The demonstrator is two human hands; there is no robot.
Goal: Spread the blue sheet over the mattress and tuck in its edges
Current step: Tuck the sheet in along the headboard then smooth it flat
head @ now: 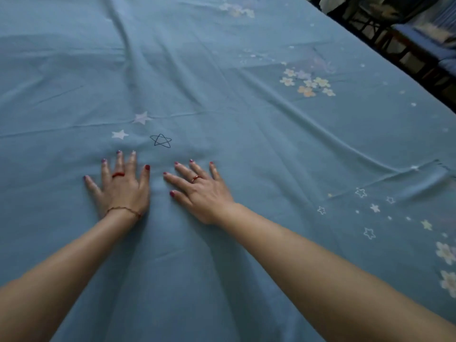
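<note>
The blue sheet [246, 134], printed with stars and small flowers, covers the whole mattress, which stays hidden beneath it. Long creases run across the cloth from the upper left toward the right. My left hand [121, 186] lies flat on the sheet with its fingers spread, palm down. Just to the right, my right hand [197, 191] presses the sheet the same way, fingers straight and fanned. Both hands sit side by side near the middle of the bed, just below a drawn star outline. Neither hand holds any cloth.
The bed's right edge [385, 60] runs diagonally from the top middle to the right side. Beyond it stands dark wooden furniture [404, 45] with blue and white bedding [441, 23] in the top right corner.
</note>
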